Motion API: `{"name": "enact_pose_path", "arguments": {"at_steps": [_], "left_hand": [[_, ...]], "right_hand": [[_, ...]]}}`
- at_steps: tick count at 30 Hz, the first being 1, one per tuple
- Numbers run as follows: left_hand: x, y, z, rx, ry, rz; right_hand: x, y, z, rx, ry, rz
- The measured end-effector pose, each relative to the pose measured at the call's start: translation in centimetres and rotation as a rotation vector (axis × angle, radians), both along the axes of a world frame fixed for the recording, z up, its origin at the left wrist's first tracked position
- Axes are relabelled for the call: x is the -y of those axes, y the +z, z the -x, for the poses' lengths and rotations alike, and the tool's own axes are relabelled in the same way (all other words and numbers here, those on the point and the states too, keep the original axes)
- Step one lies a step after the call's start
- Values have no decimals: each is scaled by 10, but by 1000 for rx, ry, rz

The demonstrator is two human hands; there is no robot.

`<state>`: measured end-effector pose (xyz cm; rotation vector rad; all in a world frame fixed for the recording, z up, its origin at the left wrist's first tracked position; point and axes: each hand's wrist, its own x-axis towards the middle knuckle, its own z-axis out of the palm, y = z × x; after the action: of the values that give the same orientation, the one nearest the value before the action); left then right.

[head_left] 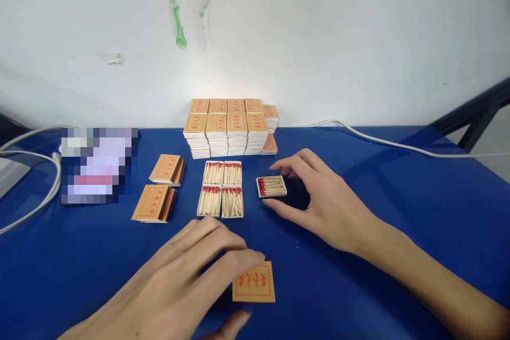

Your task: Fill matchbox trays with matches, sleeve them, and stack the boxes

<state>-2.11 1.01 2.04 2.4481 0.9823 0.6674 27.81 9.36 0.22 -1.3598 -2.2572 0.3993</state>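
A matchbox tray (272, 186) filled with red-tipped matches lies on its own on the blue table. My right hand (324, 196) is around it, thumb on the near side and fingers on the far side, spread with small gaps to the tray. My left hand (187, 276) reaches over the near part of the table, fingers apart. Its index fingertip is at the far edge of an orange matchbox sleeve (255, 287) with red print; the thumb is nearer me, apart from the sleeve. Between the hands and the wall, several match-filled trays (210, 202) sit in a block.
Several orange sleeves (153, 202) lie in two stacks at the left. A large stack of matchboxes (227, 133) stands against the white wall (338, 37). A blurred-out device (99, 164) lies far left beside white cables (51, 180); another cable (382, 143) runs right.
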Motion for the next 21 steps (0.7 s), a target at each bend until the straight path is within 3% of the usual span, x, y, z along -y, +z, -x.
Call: {"name": "enact_pose_path", "arguments": {"at_steps": [7,10,15,17,21], "left_hand": [[0,-2,-3,-3,-41,-52],[-3,0,-1,27,101,-89],[-9,3,7,87,509,-138],[-10,3,10,161,542,-104],[-11,0,13,241,455,-20]], "right_hand": [[-2,1,-1,-61,45,9],[1,7,1,-162,61,6],[14,18,10,-336,173,44],[19,20,12,-383,226,52],[25,21,13,-416,301,83]]}}
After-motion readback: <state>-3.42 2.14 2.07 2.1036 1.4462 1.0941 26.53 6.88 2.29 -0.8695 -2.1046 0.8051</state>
